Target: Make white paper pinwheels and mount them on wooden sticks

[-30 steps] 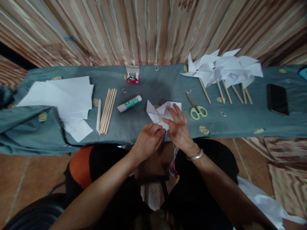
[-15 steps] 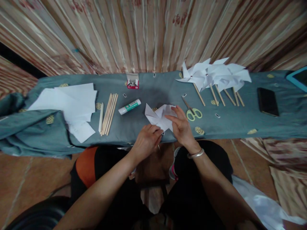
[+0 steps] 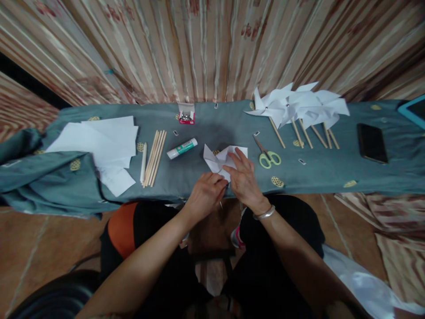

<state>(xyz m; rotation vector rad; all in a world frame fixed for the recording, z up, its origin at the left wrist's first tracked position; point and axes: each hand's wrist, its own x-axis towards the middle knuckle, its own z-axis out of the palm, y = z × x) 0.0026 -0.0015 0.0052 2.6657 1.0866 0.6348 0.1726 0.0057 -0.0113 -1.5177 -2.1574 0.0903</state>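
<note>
A folded white paper pinwheel head (image 3: 221, 158) lies at the near edge of the grey-green tablecloth (image 3: 212, 128). My right hand (image 3: 244, 179), with a metal bangle on the wrist, rests on the paper with fingers pressing its folded flaps down. My left hand (image 3: 206, 192) is curled at the paper's near corner, its fingertips pinched together on something small and thin that I cannot make out.
Left of the paper lie a glue stick (image 3: 182, 148), wooden sticks (image 3: 154, 151) and loose white sheets (image 3: 99, 139). A red pin box (image 3: 186, 116) stands at the back. Green scissors (image 3: 267, 155), several finished pinwheels (image 3: 295, 106) and a black phone (image 3: 372, 142) lie to the right.
The view has tilted and shifted a little. My right hand's fingers have shifted slightly on the paper; both hands stay at its near edge.
</note>
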